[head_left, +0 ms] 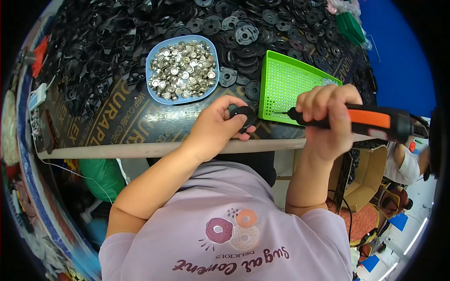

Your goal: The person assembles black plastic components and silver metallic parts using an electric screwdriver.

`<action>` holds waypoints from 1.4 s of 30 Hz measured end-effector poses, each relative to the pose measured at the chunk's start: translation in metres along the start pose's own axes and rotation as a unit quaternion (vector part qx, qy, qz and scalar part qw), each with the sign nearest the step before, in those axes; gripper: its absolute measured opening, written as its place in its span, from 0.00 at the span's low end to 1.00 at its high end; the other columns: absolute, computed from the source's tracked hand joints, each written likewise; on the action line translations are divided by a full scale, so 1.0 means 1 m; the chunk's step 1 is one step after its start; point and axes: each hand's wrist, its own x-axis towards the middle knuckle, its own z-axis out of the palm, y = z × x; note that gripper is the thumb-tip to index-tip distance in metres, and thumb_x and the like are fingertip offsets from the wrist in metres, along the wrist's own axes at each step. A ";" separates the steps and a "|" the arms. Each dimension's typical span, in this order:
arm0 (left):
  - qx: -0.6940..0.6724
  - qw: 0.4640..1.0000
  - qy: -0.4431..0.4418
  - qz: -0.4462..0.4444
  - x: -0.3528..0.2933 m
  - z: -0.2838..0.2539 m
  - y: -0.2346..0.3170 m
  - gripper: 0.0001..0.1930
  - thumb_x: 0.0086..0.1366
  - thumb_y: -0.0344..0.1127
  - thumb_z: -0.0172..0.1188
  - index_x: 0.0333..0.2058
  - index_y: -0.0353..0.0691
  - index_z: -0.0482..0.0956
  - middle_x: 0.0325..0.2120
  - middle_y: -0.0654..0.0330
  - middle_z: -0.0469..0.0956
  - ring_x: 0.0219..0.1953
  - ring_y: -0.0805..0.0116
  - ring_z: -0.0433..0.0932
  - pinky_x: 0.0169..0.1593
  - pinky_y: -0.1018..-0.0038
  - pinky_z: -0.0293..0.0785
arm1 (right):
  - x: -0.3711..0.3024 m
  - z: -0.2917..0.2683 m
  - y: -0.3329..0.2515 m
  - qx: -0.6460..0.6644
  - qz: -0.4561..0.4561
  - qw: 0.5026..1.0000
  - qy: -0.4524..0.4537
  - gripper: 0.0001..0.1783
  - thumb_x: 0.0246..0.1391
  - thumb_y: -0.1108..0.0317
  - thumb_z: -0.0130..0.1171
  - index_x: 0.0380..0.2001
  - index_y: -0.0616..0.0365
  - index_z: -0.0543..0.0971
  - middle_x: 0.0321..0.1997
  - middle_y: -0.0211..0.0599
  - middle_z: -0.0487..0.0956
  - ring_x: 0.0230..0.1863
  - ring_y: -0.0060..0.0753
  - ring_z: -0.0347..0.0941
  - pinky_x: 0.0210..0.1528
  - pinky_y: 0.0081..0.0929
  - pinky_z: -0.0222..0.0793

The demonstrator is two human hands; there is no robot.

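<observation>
My left hand [220,122] is closed round a small round black plastic part [244,116], held just above the table's near edge. In my right hand [330,112] is a black and orange electric screwdriver [375,121], lying level with its bit pointing left. The bit's tip is over the near left corner of a green perforated tray [263,89], apart from the black part. Small screws [329,82] lie in the tray's right end. Left of the tray stands a blue bowl [149,77] full of shiny round metal caps [183,70].
Heaps of black plastic parts [103,42] and black discs [246,35] cover the table's far side. The table's pale front edge [117,150] runs before me. A cardboard box [370,175] stands below on the right; another person [405,164] is beyond it.
</observation>
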 end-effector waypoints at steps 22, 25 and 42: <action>0.007 1.000 -0.010 0.013 0.002 -0.001 -0.005 0.10 0.66 0.24 0.51 0.46 0.34 0.67 0.33 0.55 0.77 0.34 0.69 0.81 0.34 0.78 0.81 | -0.008 0.035 0.027 -0.013 -0.008 0.999 -0.042 0.14 0.46 0.82 0.61 0.28 0.58 0.66 0.21 0.34 0.73 0.19 0.21 0.68 0.26 0.22 0.70; 0.001 1.000 -0.005 0.016 0.001 -0.001 -0.003 0.11 0.65 0.24 0.52 0.45 0.32 0.66 0.32 0.54 0.76 0.32 0.69 0.81 0.31 0.80 0.79 | -0.009 0.036 0.026 -0.016 -0.006 0.999 -0.047 0.14 0.46 0.82 0.61 0.28 0.57 0.65 0.20 0.33 0.73 0.19 0.21 0.67 0.27 0.22 0.69; 0.020 1.000 -0.019 0.013 0.000 -0.002 0.002 0.10 0.65 0.24 0.51 0.44 0.32 0.65 0.33 0.54 0.76 0.33 0.69 0.81 0.32 0.79 0.79 | -0.013 0.033 0.029 -0.047 -0.014 0.995 -0.091 0.17 0.43 0.80 0.65 0.28 0.56 0.65 0.20 0.30 0.71 0.19 0.22 0.67 0.24 0.20 0.65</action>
